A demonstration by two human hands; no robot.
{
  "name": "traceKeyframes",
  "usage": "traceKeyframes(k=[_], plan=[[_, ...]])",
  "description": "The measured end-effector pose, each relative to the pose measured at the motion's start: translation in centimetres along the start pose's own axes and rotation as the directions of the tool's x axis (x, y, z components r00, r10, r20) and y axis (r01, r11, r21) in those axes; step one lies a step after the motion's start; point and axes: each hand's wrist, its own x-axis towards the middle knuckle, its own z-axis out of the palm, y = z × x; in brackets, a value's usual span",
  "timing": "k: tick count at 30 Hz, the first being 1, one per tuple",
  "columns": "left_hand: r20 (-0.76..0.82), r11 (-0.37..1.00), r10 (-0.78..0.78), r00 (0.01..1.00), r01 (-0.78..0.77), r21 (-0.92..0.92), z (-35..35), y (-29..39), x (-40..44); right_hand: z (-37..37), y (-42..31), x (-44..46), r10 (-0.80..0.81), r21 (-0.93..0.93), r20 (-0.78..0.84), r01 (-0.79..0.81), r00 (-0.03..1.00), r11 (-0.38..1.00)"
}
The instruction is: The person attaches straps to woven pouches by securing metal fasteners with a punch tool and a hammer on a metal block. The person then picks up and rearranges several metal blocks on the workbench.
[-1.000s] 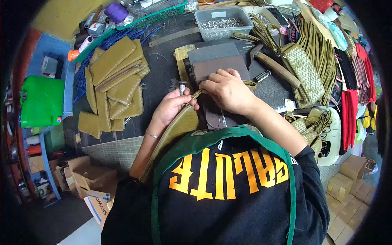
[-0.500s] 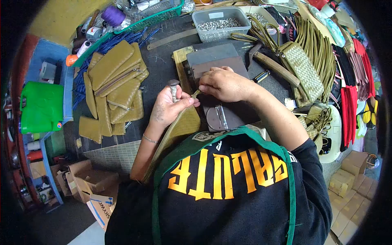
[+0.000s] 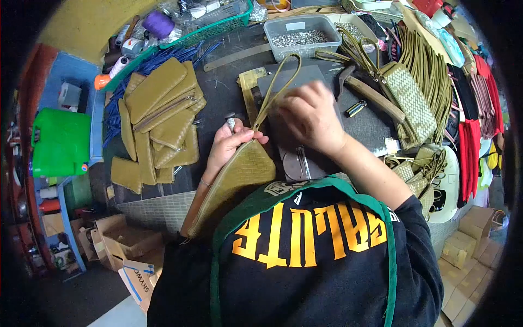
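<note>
Left hand point(image 3: 226, 146) grip closed on olive pouch point(image 3: 248, 171), frame centre, at strap point(image 3: 262, 113) base; metal-headed tool point(image 3: 231, 122) tucked in. Right hand point(image 3: 313, 117) blurred beside strap, can't tell grip. Clear tub point(image 3: 303, 53), top centre: small metal bits point(image 3: 299, 39).

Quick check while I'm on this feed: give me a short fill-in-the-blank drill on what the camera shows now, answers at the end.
1. The strap on the olive pouch, which the left hand grips, forms a closed ____.
2. In the picture, the pile of pouches lies to the ____ of the right hand.
3. The hammer has a handle made of ____.
4. The big spool near the top left carries ____ thread.

Missing words: loop; left; wood; purple.
</note>
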Motion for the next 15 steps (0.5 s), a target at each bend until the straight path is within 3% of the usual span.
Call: traceKeyframes(k=[2,3,4,5,6,8,10,11,15], plan=[[0.026,0.967,0.167,0.986,-0.169,0.190,0.1,-0.2,0.4,1.1,-0.3,-0.6,0.157,0.178,0.147,-0.183,0.977,0.967],[0.080,0.896,0.242,0.967,-0.255,0.365,0.6,0.1,0.7,1.2,-0.9,-0.5,0.302,0.384,0.300,-0.404,0.905,0.830],[0.095,0.893,0.235,0.967,-0.253,0.371,1.2,0.2,0.8,1.2,-1.2,-0.2,0.384,0.525,0.469,-0.601,0.795,0.603],[0.082,0.821,0.289,0.954,-0.290,0.491,2.0,0.3,0.6,2.4,-0.5,-0.8,0.339,0.654,0.547,-0.643,0.765,0.398],[0.076,0.733,0.346,0.935,-0.320,0.600,3.2,0.4,0.4,2.3,-0.6,-0.6,0.349,0.657,0.535,-0.639,0.769,0.401],[0.040,0.715,0.370,0.928,-0.312,0.626,4.4,0.6,0.2,1.8,-0.7,-0.2,0.334,0.709,0.614,-0.686,0.715,0.166],[0.044,0.590,0.433,0.900,-0.320,0.742,4.3,0.5,0.2,1.8,-0.8,-0.5,0.313,0.752,0.595,-0.650,0.741,0.110],[0.034,0.620,0.455,0.890,-0.344,0.706,4.6,0.3,0.2,1.8,-0.9,-0.6,0.290,0.786,0.579,-0.616,0.762,0.050],[0.055,0.558,0.451,0.891,-0.330,0.762,4.9,0.3,0.2,1.5,-1.0,-0.8,0.284,0.785,0.581,-0.618,0.763,0.052]])
